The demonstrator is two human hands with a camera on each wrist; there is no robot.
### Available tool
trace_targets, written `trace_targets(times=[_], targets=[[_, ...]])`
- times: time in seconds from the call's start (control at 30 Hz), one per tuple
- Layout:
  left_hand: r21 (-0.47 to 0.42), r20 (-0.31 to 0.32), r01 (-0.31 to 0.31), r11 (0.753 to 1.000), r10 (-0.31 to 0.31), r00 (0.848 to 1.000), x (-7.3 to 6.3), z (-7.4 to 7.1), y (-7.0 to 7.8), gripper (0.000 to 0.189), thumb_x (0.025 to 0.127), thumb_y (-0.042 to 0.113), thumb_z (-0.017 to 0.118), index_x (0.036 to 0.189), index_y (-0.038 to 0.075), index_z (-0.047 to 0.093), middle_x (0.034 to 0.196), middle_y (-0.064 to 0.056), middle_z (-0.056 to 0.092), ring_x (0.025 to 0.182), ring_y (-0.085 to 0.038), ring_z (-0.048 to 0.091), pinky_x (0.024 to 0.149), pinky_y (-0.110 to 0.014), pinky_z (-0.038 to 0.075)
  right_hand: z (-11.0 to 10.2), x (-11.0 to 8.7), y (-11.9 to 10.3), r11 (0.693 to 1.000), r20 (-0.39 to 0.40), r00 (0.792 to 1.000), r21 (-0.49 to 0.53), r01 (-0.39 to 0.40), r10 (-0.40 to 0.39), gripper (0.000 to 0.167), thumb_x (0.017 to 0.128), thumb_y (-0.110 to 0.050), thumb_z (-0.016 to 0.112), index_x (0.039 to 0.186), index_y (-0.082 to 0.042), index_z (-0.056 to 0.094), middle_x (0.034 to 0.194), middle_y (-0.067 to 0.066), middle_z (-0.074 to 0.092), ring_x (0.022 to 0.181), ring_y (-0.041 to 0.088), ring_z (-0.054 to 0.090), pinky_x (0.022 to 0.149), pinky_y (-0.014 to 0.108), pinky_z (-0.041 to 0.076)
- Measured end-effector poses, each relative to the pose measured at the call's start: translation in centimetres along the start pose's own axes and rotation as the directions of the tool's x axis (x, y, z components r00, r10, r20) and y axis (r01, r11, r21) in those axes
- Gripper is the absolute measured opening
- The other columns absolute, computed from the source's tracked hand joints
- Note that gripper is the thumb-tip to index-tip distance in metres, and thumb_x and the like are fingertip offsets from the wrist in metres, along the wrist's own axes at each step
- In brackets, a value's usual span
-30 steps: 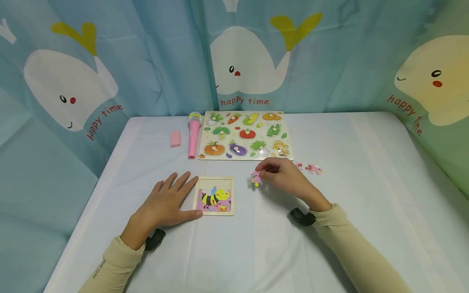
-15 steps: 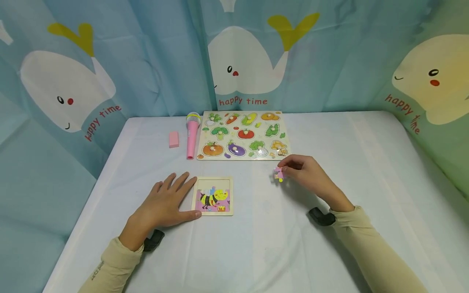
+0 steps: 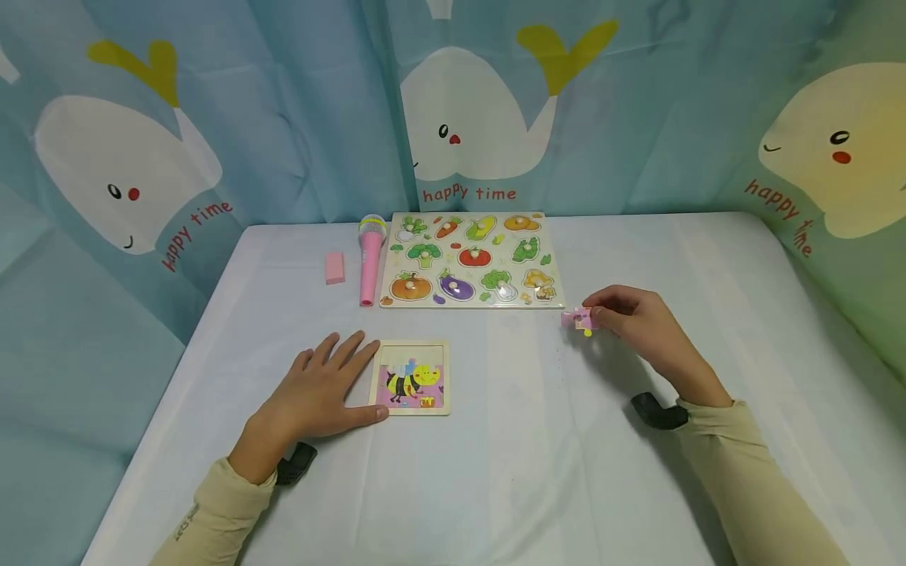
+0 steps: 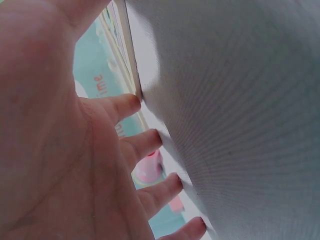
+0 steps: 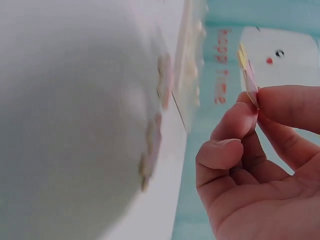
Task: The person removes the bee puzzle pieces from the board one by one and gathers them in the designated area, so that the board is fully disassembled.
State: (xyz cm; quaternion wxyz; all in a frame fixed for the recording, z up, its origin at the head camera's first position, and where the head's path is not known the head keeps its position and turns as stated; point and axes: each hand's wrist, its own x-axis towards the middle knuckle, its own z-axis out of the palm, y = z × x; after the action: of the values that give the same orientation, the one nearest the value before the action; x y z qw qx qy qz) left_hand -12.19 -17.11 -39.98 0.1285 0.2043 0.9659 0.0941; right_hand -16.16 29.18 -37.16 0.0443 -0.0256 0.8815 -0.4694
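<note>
Nearest to us are two beige sleeves (image 3: 222, 503), with a black device (image 3: 296, 464) at each wrist. Beyond its cuff, we see the left hand (image 3: 318, 393) lying with fingers spread on the white-covered counter (image 3: 510, 479), its thumb on the lower left corner of a wooden frame (image 3: 447, 377) and its index fingertip at the upper left one. Inside it we find a bee puzzle (image 3: 414, 384), its pieces filling the lower part below a strip of bare wood.

Farther off to the right, the right hand (image 3: 640, 326) pinches a pink puzzle piece (image 5: 250, 75) with a yellow knob between thumb and fingertips, above the counter. In the right wrist view we make out two loose pieces (image 5: 151, 150) on the cloth, blurred, near a vegetable board (image 3: 501, 259).

That board lies toward the far edge; just left of it we have a pink microphone (image 3: 370, 267), then a small pink block (image 3: 335, 268). Behind everything, we face a blue curtain (image 3: 318, 118) printed with whales.
</note>
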Motion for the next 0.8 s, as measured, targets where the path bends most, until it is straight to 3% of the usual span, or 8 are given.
trace_targets(times=[0.2, 0.4, 0.63, 0.8], targets=[[-0.001, -0.011, -0.008, 1.0, 0.008, 1.0, 0.0, 0.0, -0.1, 0.1, 0.092, 0.067, 0.073, 0.168, 0.013, 0.036, 0.173, -0.018, 0.029, 0.155, -0.051, 0.023, 0.117, -0.074, 0.025, -2.0, 0.0, 0.8, 0.998, -0.024, 0.999, -0.054, -0.039, 0.037, 0.028, 0.109, -0.018, 0.057, 0.128, -0.002, 0.071, 0.103, 0.004, 0.068, 0.091, 0.021, 0.058, 0.074, 0.029, 0.05], [-0.005, -0.016, -0.008, 1.0, 0.008, 1.0, 0.0, -0.1, 0.0, 0.1, 0.092, 0.067, 0.073, 0.168, 0.012, 0.037, 0.173, -0.018, 0.03, 0.155, -0.051, 0.024, 0.117, -0.074, 0.025, -3.4, 0.1, 1.9, 0.992, -0.037, 0.997, -0.103, -0.072, 0.068, 0.031, 0.11, -0.022, 0.054, 0.129, -0.001, 0.07, 0.107, 0.005, 0.064, 0.093, 0.02, 0.052, 0.075, 0.029, 0.046], [-0.001, -0.011, -0.006, 1.0, 0.006, 1.0, -0.1, -0.1, 0.1, 0.101, 0.092, 0.067, 0.073, 0.168, 0.012, 0.036, 0.173, -0.018, 0.029, 0.155, -0.051, 0.023, 0.117, -0.073, 0.025, -5.1, 0.2, 3.3, 0.982, -0.012, 0.993, -0.147, -0.116, 0.115, 0.033, 0.109, -0.021, 0.057, 0.131, 0.002, 0.068, 0.105, -0.003, 0.07, 0.094, 0.015, 0.056, 0.076, 0.028, 0.047], [-0.002, -0.013, -0.006, 1.0, 0.006, 1.0, -0.1, -0.2, 0.1, 0.101, 0.092, 0.067, 0.073, 0.168, 0.012, 0.037, 0.173, -0.018, 0.03, 0.155, -0.051, 0.024, 0.117, -0.073, 0.025, -5.6, 0.2, 4.0, 0.966, 0.016, 0.983, -0.188, -0.176, 0.182, 0.035, 0.11, -0.02, 0.057, 0.133, 0.004, 0.066, 0.106, 0.004, 0.071, 0.095, 0.021, 0.055, 0.075, 0.032, 0.048]])
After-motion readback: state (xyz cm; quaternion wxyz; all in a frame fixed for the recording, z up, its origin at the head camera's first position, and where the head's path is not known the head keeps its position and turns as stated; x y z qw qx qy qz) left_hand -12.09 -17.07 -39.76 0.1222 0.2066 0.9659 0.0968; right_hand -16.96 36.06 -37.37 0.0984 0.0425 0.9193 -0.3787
